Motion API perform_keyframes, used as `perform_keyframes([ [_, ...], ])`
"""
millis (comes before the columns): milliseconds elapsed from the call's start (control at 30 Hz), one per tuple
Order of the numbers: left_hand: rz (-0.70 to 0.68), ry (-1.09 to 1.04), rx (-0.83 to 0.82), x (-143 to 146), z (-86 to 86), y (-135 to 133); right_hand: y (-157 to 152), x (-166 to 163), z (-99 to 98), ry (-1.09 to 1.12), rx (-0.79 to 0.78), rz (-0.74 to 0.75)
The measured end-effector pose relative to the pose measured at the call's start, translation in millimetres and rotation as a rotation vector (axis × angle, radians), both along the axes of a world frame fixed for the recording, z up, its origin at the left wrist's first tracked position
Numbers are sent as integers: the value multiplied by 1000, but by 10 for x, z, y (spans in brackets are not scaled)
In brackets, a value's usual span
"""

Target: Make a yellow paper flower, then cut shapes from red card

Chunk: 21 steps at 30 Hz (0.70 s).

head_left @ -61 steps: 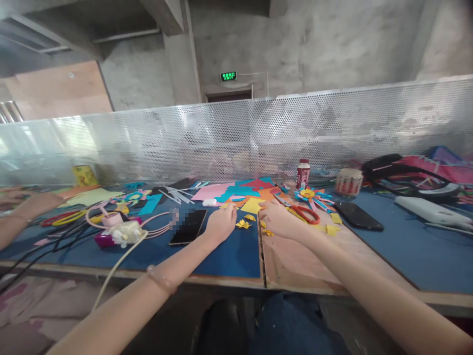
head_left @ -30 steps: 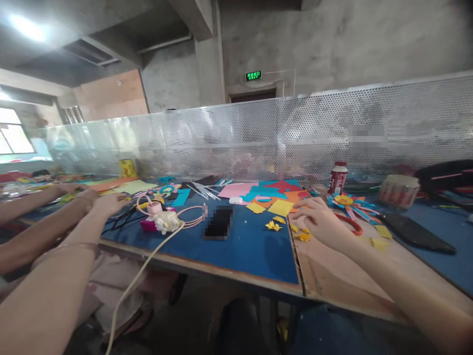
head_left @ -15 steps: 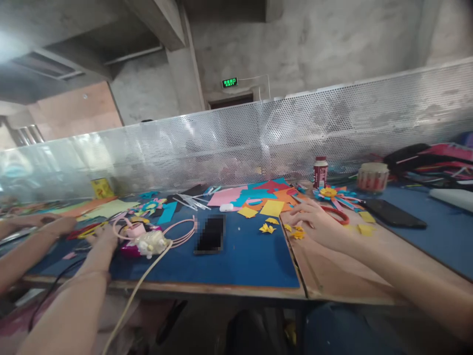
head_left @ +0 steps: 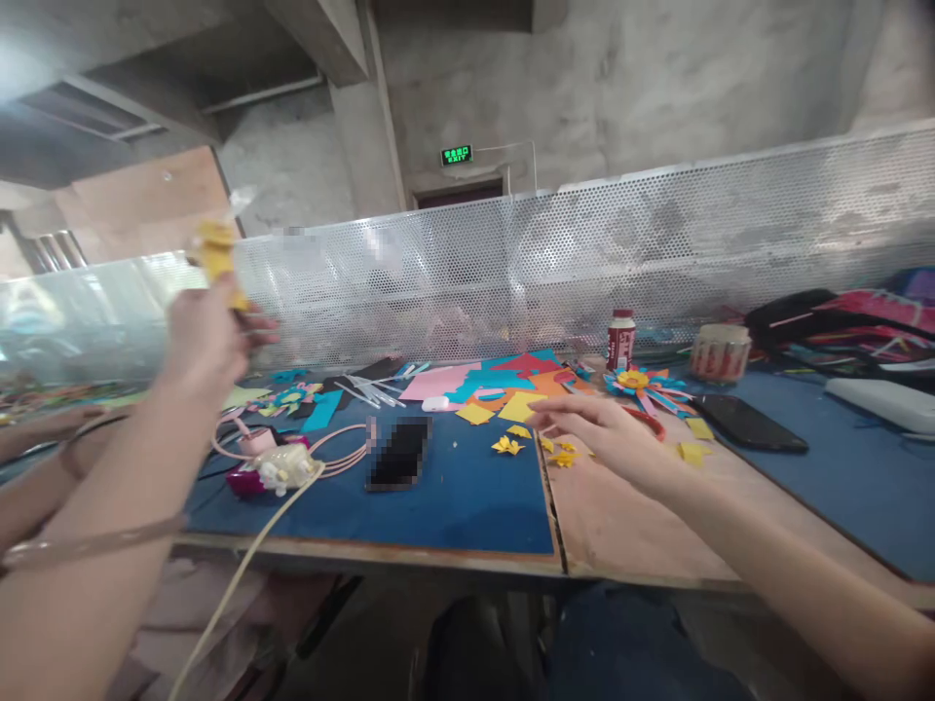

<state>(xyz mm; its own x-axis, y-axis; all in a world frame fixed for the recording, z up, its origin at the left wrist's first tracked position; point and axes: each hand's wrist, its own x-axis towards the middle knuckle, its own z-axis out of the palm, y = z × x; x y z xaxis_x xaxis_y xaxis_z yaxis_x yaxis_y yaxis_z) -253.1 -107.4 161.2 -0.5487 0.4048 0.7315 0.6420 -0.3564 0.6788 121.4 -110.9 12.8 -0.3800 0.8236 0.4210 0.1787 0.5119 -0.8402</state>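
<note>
My left hand (head_left: 205, 336) is raised above the left part of the table, closed round a yellow object (head_left: 217, 255) that is blurred by motion. My right hand (head_left: 610, 433) hovers low over the wooden board (head_left: 628, 526), fingers stretched out and apart, holding nothing. Small folded yellow paper pieces (head_left: 506, 446) lie just left of its fingertips. Red-handled scissors (head_left: 643, 419) lie partly hidden behind that hand. A paper flower (head_left: 635, 382) with blue and orange petals sits beyond it.
A phone (head_left: 400, 453) lies on the blue mat (head_left: 453, 501). Pink cables and a white charger (head_left: 281, 467) sit left. Coloured paper sheets (head_left: 504, 378), a red bottle (head_left: 620, 341), a tub (head_left: 720, 352), another phone (head_left: 752, 422). Another person's arms (head_left: 44, 443) at left. Perforated metal screen (head_left: 584, 253) behind.
My left hand went from the folded papers over to the left side of the table, then rose holding a yellow object. My right hand lifted slightly and spread its fingers.
</note>
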Motion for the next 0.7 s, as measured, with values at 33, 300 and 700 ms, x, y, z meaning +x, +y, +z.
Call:
perform_keyframes([
  [33, -226, -114, -33, 325, -43, 7, -27, -86, 70, 78, -38, 43],
  [300, -1041, -192, -469, 2484, -1170, -211, -51, -423, 375, 354, -384, 40],
  [700, -610, 507, -649, 1596, -1675, 623, -40, -40, -213, 665, -318, -165],
])
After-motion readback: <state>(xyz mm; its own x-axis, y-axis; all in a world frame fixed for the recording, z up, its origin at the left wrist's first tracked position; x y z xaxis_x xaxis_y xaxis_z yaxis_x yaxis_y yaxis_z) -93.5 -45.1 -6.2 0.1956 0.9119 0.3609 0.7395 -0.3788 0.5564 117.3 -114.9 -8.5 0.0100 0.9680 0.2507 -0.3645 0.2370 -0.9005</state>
